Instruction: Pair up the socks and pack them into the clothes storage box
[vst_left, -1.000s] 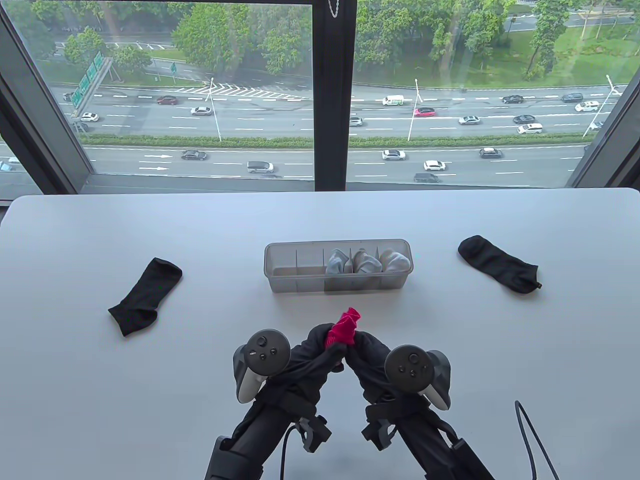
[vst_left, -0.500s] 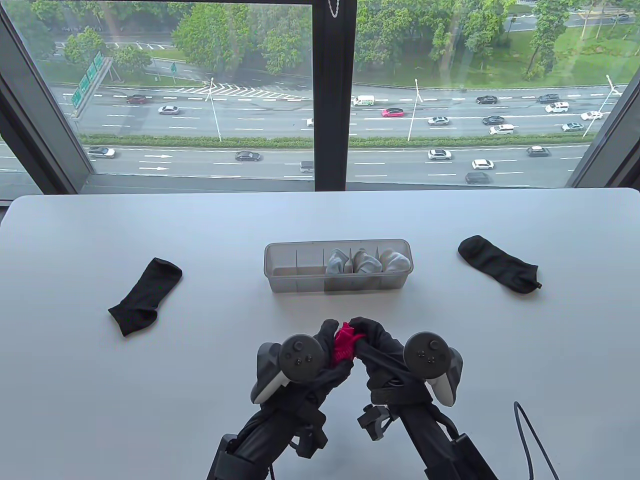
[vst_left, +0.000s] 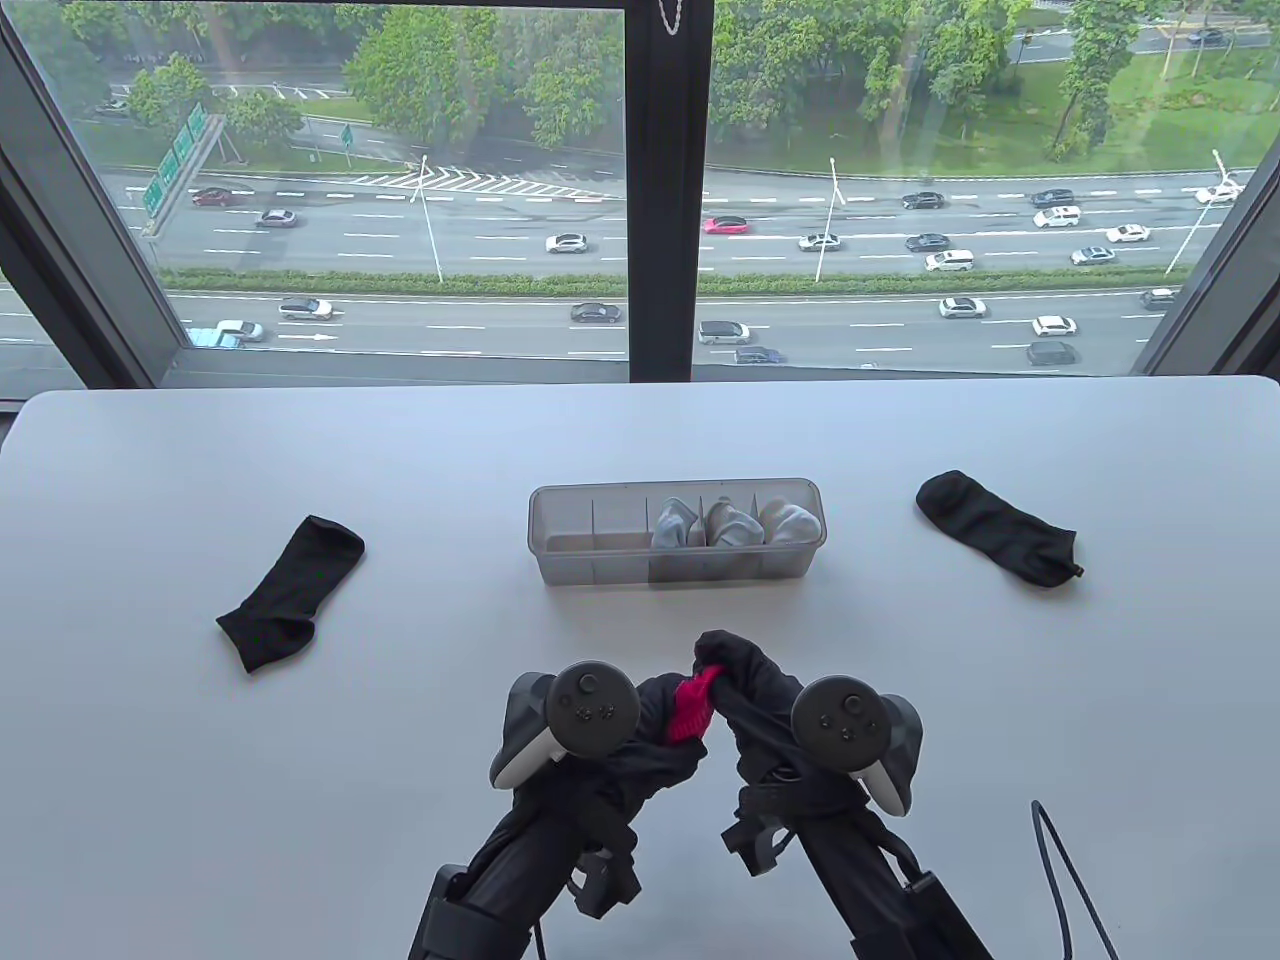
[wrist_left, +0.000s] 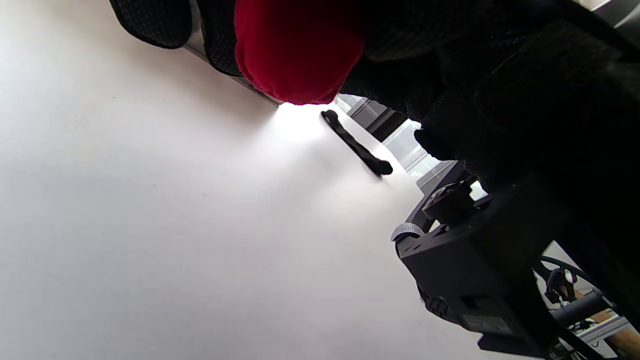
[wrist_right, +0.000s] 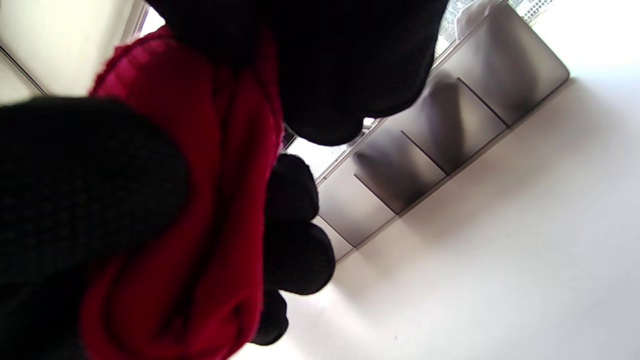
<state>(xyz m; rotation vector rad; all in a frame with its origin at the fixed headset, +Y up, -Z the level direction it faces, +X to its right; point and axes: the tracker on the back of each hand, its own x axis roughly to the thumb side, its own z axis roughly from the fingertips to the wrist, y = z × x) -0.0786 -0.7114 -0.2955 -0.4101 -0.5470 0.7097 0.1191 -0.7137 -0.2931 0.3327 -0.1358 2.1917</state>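
A white table (vst_left: 300, 460) with rounded far corners stands against a large window (vst_left: 400, 200). A dark vertical mullion (vst_left: 668, 190) splits the glass down the middle. Outside, a wide multi-lane road (vst_left: 500, 240) runs across the view, carrying many cars, with a hedge strip (vst_left: 400, 284) between its two carriageways. Green trees (vst_left: 480, 70) and grass lie beyond it, and a green sign gantry (vst_left: 175, 160) stands at the left. A black cable (vst_left: 1065, 880) loops over the table's near right edge.
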